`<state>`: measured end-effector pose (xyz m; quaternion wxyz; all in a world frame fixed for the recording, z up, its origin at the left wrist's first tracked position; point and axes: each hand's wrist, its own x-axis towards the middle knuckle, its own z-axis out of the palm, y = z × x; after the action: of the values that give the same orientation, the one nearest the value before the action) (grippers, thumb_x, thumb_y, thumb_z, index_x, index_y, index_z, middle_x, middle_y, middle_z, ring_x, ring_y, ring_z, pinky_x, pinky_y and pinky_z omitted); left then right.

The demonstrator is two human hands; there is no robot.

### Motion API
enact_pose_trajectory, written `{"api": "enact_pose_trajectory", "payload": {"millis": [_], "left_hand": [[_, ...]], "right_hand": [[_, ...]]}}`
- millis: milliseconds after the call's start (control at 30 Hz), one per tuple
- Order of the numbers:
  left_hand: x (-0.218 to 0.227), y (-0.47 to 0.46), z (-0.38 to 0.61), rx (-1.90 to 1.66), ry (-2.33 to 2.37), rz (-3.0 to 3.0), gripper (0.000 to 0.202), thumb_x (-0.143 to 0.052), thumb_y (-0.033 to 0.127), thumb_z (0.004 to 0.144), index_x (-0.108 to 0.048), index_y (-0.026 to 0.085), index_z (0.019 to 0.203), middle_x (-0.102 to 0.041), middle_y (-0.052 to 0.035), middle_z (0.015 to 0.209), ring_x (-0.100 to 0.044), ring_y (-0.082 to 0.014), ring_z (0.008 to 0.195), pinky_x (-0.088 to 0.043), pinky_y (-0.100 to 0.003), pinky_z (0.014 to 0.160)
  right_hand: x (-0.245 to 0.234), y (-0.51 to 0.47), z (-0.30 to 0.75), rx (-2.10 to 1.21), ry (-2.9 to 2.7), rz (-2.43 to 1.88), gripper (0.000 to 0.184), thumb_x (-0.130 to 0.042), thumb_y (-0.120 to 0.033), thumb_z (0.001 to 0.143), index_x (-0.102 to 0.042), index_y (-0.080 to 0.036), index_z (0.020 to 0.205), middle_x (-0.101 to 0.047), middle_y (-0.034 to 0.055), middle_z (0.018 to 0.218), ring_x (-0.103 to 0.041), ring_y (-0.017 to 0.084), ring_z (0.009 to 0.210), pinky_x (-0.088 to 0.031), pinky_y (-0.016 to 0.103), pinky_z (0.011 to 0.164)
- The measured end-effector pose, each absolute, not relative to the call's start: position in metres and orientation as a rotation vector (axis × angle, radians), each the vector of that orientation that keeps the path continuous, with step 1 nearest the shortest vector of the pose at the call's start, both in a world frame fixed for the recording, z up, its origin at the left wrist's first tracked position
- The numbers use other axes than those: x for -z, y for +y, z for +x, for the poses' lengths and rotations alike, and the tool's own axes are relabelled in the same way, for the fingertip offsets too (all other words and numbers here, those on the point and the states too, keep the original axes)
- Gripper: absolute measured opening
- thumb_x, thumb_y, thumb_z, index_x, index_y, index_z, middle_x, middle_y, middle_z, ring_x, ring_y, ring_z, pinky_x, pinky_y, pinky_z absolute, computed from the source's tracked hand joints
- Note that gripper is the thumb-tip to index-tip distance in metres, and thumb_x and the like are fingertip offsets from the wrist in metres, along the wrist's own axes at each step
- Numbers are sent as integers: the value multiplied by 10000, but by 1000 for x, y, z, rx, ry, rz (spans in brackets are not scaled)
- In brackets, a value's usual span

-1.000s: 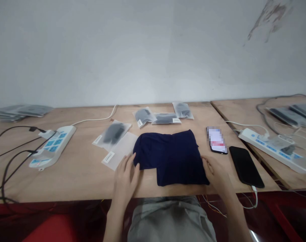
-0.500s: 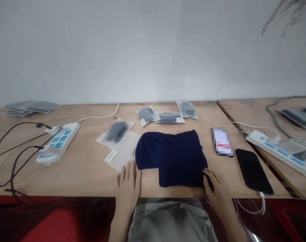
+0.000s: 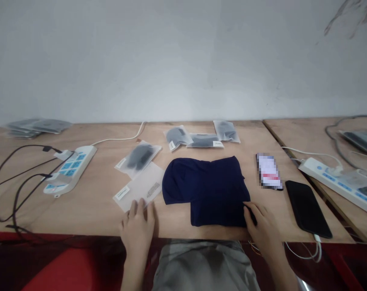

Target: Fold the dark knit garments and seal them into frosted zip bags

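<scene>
A navy-blue stretchy cloth piece (image 3: 206, 190), rounded at its left end, lies flat on the table in front of me. My right hand (image 3: 260, 220) rests at its lower right corner, fingertips touching the edge, with a gap between thumb and fingers. My left hand (image 3: 138, 226) lies palm down, fingers spread, their tips on the near edge of a flat translucent bag (image 3: 147, 184). That bag has a white label and small print. Just beyond it, a similar bag (image 3: 141, 155) has dark contents showing through.
Several filled translucent bags (image 3: 203, 140) lie along the back. A lit phone (image 3: 268, 170) and a dark phone (image 3: 307, 208) on a white cable are to the right. Power strips stand left (image 3: 76, 167) and right (image 3: 337, 182). Black cables (image 3: 18, 194) loop at the left; a bag stack (image 3: 36, 126) sits behind.
My left hand has moved left, and the flat translucent bag under its fingertips has slid left and turned, away from the navy cloth. My right hand stays at the cloth's corner.
</scene>
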<state>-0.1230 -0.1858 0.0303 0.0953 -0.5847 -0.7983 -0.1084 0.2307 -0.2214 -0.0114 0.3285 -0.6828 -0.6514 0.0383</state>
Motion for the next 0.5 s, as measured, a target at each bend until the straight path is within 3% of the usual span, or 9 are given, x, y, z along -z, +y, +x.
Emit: {"api": "enact_pose_trajectory", "payload": {"millis": [133, 333, 500], "left_hand": [[-28, -173, -131, 227, -2343, -1701, 545, -347, 421, 962, -646, 58, 1237, -598, -266, 1297, -619, -415, 1019, -466, -575, 862], [-21, -178, -137, 131, -2244, -1672, 558, -323, 443, 959, -635, 77, 1243, -636, -238, 1236, -634, -373, 909, -483, -512, 786], [-26, -185, -130, 37, -2247, -1587, 589, -327, 465, 956, -630, 40, 1230, -665, -238, 1010, -607, -339, 864, -450, -456, 780]], "right_hand": [[-3, -194, 233, -88, -1793, -1763, 250, -416, -317, 968, -622, -212, 1061, -718, 106, 981, -658, 293, 916, -514, 487, 842], [-24, -157, 229, -73, -1916, -1697, 270, -417, -330, 975, -631, -204, 1078, -717, 108, 1019, -656, 286, 983, -510, 457, 882], [-29, -137, 232, -74, -2060, -1634, 277, -400, -305, 972, -647, -208, 1054, -708, 115, 1068, -658, 286, 999, -512, 454, 883]]}}
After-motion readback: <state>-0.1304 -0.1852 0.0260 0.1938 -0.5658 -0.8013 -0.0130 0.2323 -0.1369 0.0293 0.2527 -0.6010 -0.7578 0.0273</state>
